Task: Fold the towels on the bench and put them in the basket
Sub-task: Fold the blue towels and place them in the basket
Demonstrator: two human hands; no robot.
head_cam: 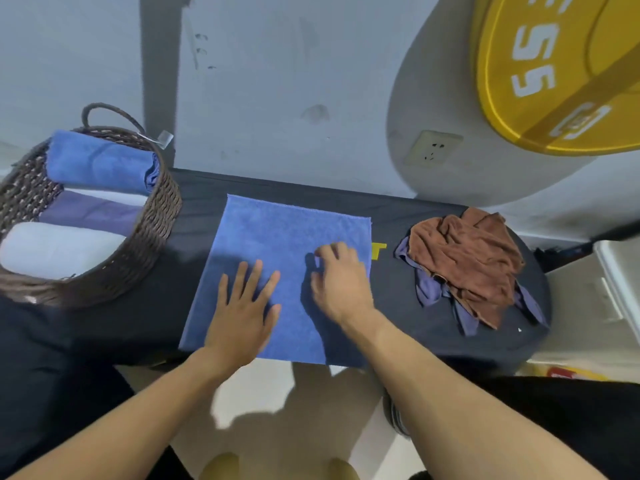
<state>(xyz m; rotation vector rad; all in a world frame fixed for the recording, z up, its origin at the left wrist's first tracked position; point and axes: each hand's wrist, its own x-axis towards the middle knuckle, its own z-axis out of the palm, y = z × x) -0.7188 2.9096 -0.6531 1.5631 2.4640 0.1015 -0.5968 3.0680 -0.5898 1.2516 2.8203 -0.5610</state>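
Observation:
A blue towel lies spread flat on the dark bench. My left hand presses flat on its near left part, fingers straight and spread. My right hand rests on the towel's right part with its fingers bent down onto the cloth; I cannot see a pinch. A wicker basket stands on the bench's left end with a rolled blue towel, a purple towel and a pale towel inside. At the right end a crumpled brown towel lies over a purple one.
The bench runs along a grey wall with a socket. A yellow weight plate leans at the upper right. A white box edge stands right of the bench. Pale floor shows below the bench's near edge.

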